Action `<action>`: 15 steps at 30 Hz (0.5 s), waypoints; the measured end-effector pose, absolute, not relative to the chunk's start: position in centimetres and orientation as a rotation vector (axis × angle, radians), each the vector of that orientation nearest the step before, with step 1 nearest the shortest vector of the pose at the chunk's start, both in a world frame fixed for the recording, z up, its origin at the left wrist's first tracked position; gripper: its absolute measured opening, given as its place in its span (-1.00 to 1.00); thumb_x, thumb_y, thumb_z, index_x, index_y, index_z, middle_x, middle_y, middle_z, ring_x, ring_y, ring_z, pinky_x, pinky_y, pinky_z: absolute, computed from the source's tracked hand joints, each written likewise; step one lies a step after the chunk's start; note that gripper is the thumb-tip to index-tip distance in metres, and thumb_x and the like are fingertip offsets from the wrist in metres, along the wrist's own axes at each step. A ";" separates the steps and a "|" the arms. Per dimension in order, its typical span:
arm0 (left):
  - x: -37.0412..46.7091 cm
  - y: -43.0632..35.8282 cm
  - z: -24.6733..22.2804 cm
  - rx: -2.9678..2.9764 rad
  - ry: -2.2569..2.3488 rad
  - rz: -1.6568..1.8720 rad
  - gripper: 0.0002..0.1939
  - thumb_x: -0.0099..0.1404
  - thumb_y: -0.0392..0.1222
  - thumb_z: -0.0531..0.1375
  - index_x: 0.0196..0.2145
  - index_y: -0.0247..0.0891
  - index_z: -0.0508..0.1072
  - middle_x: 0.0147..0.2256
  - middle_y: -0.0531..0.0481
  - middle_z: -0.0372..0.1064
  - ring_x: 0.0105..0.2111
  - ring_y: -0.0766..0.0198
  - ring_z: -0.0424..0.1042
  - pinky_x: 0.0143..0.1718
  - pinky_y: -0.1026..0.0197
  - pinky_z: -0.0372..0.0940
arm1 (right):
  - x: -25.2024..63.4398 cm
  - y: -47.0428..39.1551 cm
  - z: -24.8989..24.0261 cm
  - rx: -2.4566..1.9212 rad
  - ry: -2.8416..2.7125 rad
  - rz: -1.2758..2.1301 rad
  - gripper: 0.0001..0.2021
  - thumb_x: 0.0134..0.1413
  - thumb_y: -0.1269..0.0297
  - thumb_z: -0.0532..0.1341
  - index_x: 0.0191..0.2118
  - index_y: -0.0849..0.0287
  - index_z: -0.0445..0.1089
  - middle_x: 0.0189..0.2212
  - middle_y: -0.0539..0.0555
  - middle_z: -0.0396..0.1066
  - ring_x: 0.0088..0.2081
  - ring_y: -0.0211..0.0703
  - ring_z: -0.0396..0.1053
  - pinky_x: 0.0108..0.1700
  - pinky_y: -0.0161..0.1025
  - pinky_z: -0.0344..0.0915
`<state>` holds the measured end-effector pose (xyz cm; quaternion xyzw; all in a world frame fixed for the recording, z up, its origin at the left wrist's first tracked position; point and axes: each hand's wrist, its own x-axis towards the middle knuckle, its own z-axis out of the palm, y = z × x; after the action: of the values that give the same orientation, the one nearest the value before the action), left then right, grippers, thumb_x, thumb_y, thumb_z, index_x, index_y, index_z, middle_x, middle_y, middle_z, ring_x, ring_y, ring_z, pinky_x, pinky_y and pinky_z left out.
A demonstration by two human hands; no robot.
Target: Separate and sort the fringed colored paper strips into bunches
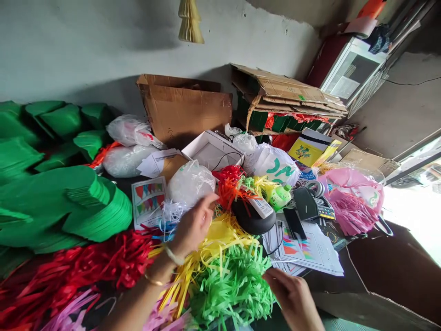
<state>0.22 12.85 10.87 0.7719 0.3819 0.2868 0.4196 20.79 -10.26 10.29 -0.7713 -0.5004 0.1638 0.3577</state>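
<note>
A: Where do the green strips [234,289] lie?
B: Left of your right hand [296,296], the nearer one; I can't tell whether it grips any.
A: Your left hand [195,225]?
B: By the yellow strips [223,234], its grip unclear. Those slant leftward toward you; the green strips show no clear long axis.
</note>
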 end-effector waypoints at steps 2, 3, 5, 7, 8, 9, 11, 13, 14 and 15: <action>2.6 7.7 10.8 1.753 0.474 0.366 -0.55 0.39 0.05 0.01 0.15 -0.13 0.29 -0.19 -0.10 0.46 -0.46 0.24 0.44 -0.41 0.22 0.30 | 18.9 -8.9 11.1 -1.883 -1.431 0.546 -0.58 0.18 -0.06 0.15 -0.48 0.18 0.46 -0.66 -0.04 0.29 -0.62 -0.28 0.22 -0.57 -0.40 0.19; 3.4 5.8 10.3 1.631 0.339 0.240 -0.53 0.40 0.11 -0.01 0.14 -0.15 0.29 -0.23 -0.09 0.46 -0.46 0.25 0.43 -0.43 0.24 0.28 | 19.1 -8.8 11.4 -1.857 -1.434 0.556 -0.60 0.20 -0.03 0.14 -0.44 0.19 0.47 -0.64 -0.03 0.33 -0.60 -0.28 0.24 -0.55 -0.41 0.21; 3.9 3.7 8.8 1.509 0.305 0.165 -0.49 0.35 0.24 0.02 -0.04 -0.24 0.42 -0.46 0.02 0.38 -0.53 0.31 0.33 -0.50 0.29 0.20 | 21.4 -9.9 11.6 -1.878 -1.347 0.464 -0.62 0.17 -0.03 0.15 -0.40 0.19 0.50 -0.57 0.01 0.42 -0.55 -0.22 0.34 -0.48 -0.40 0.28; 3.1 3.4 7.4 1.530 0.412 0.214 -0.47 0.33 0.26 0.04 -0.25 -0.28 0.50 -0.54 0.06 0.29 -0.55 0.35 0.24 -0.51 0.31 0.14 | 25.2 -11.6 11.0 -1.979 -1.222 0.321 -0.60 0.11 -0.07 0.17 -0.36 0.17 0.54 -0.50 0.04 0.51 -0.49 -0.14 0.45 -0.42 -0.39 0.36; 2.4 3.6 6.9 1.574 0.487 0.255 -0.48 0.34 0.25 0.04 -0.31 -0.28 0.51 -0.54 0.05 0.30 -0.54 0.35 0.23 -0.50 0.31 0.14 | 27.2 -12.4 10.5 -2.052 -1.155 0.234 -0.59 0.08 -0.10 0.18 -0.36 0.16 0.56 -0.49 0.06 0.54 -0.48 -0.11 0.48 -0.42 -0.38 0.37; 1.7 3.8 6.5 1.627 0.563 0.300 -0.49 0.36 0.22 0.04 -0.33 -0.27 0.53 -0.51 0.03 0.35 -0.51 0.33 0.26 -0.46 0.30 0.15 | 28.9 -13.1 9.8 -2.145 -1.114 0.186 -0.58 0.05 -0.13 0.17 -0.35 0.14 0.57 -0.47 0.06 0.56 -0.46 -0.08 0.50 -0.44 -0.37 0.37; 0.4 4.0 5.9 1.734 0.699 0.361 -0.56 0.38 0.14 0.05 -0.33 -0.22 0.56 -0.43 -0.01 0.45 -0.45 0.29 0.33 -0.39 0.29 0.18 | 31.2 -14.0 8.4 -2.321 -1.125 0.185 -0.59 0.01 -0.15 0.16 -0.37 0.06 0.57 -0.49 0.05 0.56 -0.49 -0.06 0.50 -0.50 -0.35 0.34; -0.4 3.6 5.4 1.818 0.813 0.375 -0.62 0.38 0.07 0.07 -0.33 -0.19 0.58 -0.42 0.00 0.49 -0.45 0.28 0.36 -0.38 0.29 0.18 | 31.9 -14.1 7.1 -2.468 -1.192 0.224 -0.61 0.05 -0.14 0.10 -0.38 0.00 0.53 -0.55 0.03 0.53 -0.54 -0.04 0.48 -0.55 -0.31 0.28; -0.6 3.2 5.1 1.848 0.865 0.373 -0.64 0.38 0.04 0.08 -0.34 -0.18 0.57 -0.44 0.01 0.49 -0.47 0.28 0.36 -0.40 0.29 0.17 | 31.9 -13.9 6.5 -2.524 -1.221 0.244 -0.62 0.07 -0.13 0.07 -0.39 -0.02 0.51 -0.57 0.03 0.51 -0.55 -0.03 0.47 -0.56 -0.29 0.24; -0.9 2.8 4.7 1.869 0.916 0.371 -0.66 0.38 0.02 0.08 -0.35 -0.18 0.57 -0.46 0.02 0.49 -0.49 0.28 0.36 -0.42 0.29 0.16 | 31.8 -13.7 6.1 -2.570 -1.245 0.271 -0.63 0.10 -0.11 0.04 -0.39 -0.04 0.48 -0.58 0.03 0.51 -0.55 -0.01 0.47 -0.56 -0.28 0.21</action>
<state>-0.86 2.77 4.72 0.7700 0.3774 0.1529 0.4912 31.75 -13.69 6.12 -0.8875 -0.4300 0.0937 0.1361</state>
